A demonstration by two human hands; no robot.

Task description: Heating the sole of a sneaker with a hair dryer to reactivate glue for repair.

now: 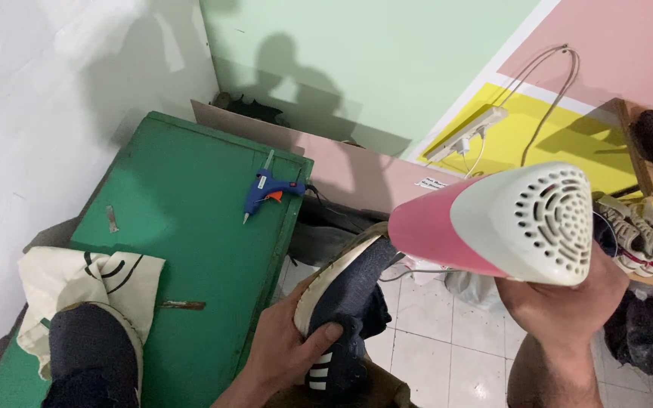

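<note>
1. Left hand (285, 349): fingers closed around a dark navy sneaker (345, 302), thumb across its upper; the shoe is held low at centre, above the tiled floor (447, 355).
2. Right hand (564, 298): fingers wrapped about the handle of a pink-and-white hair dryer (504, 223), raised at right; the grip itself is largely hidden behind the dryer body.
3. Governing relation: the dryer's pink barrel runs leftward and meets the sneaker's toe end, nozzle just beside the pale sole edge (334, 264); whether they touch cannot be told. The sneaker's long axis rises from the left hand up and right toward the nozzle, so the left hand is nearer the shoe.
4. Count, sneakers of this kind: two, the second one (92, 355) resting on a cream cloth bag (77, 276) at lower left.
5. Count, tools: one dryer; one blue glue gun (266, 190) lying on the green table (190, 227), well apart from both hands.
6. Shelf (648, 162) at right: further shoes, number uncertain.
</note>
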